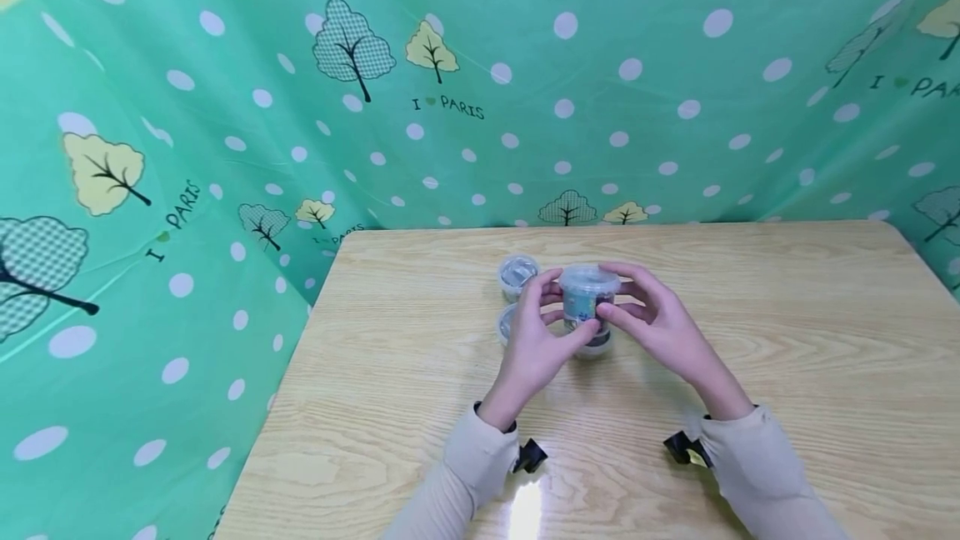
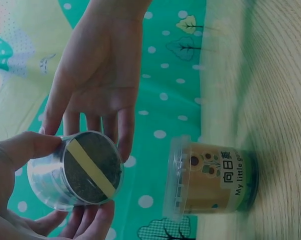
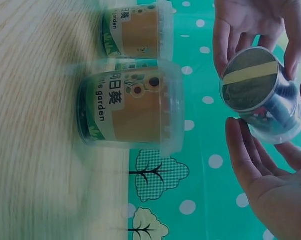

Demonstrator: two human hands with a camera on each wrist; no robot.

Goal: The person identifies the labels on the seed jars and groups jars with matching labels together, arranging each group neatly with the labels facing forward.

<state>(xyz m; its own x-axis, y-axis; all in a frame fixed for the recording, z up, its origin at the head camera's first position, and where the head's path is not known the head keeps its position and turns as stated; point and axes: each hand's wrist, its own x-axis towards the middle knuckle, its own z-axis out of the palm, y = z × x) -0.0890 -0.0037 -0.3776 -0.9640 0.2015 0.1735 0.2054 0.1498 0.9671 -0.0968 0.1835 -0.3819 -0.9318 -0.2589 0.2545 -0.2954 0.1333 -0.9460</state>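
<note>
My left hand (image 1: 542, 348) and right hand (image 1: 663, 327) grip a clear plastic cup (image 1: 579, 300) from both sides, above the table. It has a lid and a blue printed label. In the left wrist view the cup's base (image 2: 88, 172) shows dark contents and a pale yellow strip across it. The left hand's thumb lies along the cup's wall there, and the right hand (image 2: 103, 70) reaches in from the top. The right wrist view shows the same cup (image 3: 278, 115) held between both hands, clear of the table.
Lidded cups stand on the wooden table (image 1: 787, 340), left of the hands: one farther back (image 1: 517, 275), one nearer (image 1: 506, 322). In the right wrist view the nearest cup (image 3: 135, 107) has an orange label reading "little garden". A green polka-dot cloth (image 1: 450, 157) hangs behind and left.
</note>
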